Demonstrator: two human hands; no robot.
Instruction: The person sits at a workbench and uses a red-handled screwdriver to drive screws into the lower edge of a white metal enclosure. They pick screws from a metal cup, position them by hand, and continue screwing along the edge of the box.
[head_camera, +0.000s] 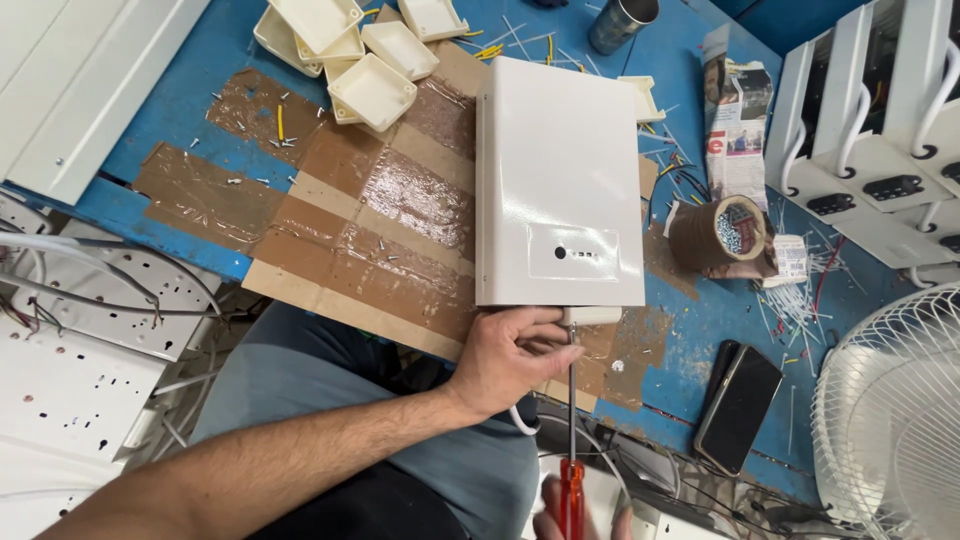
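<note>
The blue table (190, 95) fills most of the view, w/ brown taped cardboard (380, 215) stuck over its middle. Its near edge runs slanted from low left to low right, just past the person's lap.

A big white metal box (558, 180) lies flat on the cardboard. Its near edge sits right at the table's near edge. Bare cardboard to its left is open room; the right side is crowded.

At far right stands a white rack (870, 150) w/ white looped wires, and below it a white fan (890, 420) at the corner. Far left, white panels (80, 390) w/ holes and grey wires hang off the table side.

Top middle, a heap of small white plastic boxes (365, 55) lies near the far edge. A folded newspaper (735, 120) lies right of the big box. A brown tape roll (718, 235) w/ screws inside sits just beside the big box's right edge. A black phone (738, 405) lies near the table's near edge, apart from the box.

The left hand (510, 355) has fingers closed on a small white part (592, 315) that touches the big box's near edge. The right hand (575, 515) is cut off at the bottom; it seems to be wrapped round the red handle of a screwdriver (571, 440). The tip points up at the small white part.

Tiny wire bits and screws are scattered on the blue top.
</note>
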